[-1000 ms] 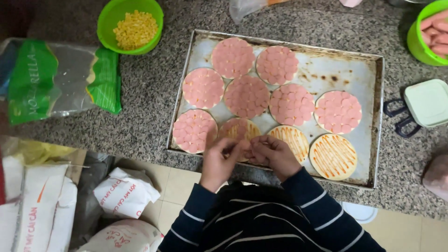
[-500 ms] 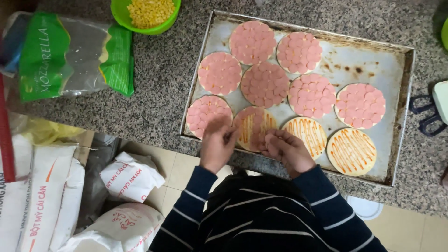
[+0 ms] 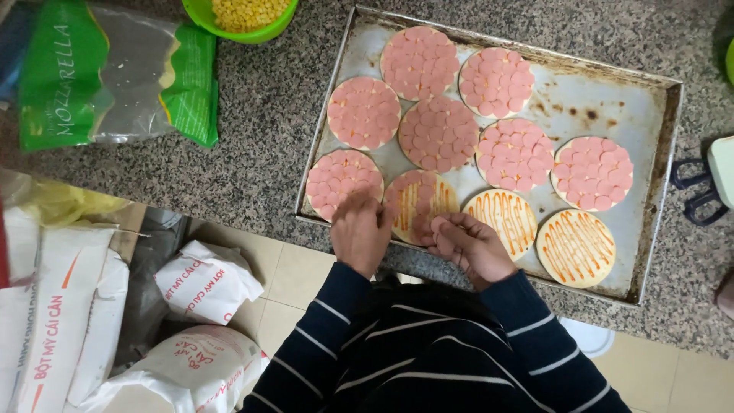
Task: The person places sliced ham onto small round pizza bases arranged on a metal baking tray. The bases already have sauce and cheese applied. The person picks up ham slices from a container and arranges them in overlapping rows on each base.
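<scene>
Topping in hand: half-covered round base [image 3: 420,200] at the tray's near edge, sausage slices on its left part only.
Left hand [image 3: 361,229]: fingers flat, pressing slices there.
Right hand [image 3: 468,245]: loosely cupped; contents unclear.
Done: seven bases fully covered.
Left: two sauced bases [image 3: 575,246] bare.
Tray [image 3: 650,191]: on the counter.

A dark navy jumper with thin white horizontal stripes covers the person's chest and both arms. Long sleeves [image 3: 321,336] end at the wrists, leaving the left hand [image 3: 361,232] and right hand [image 3: 468,246] bare, without rings or gloves.
</scene>
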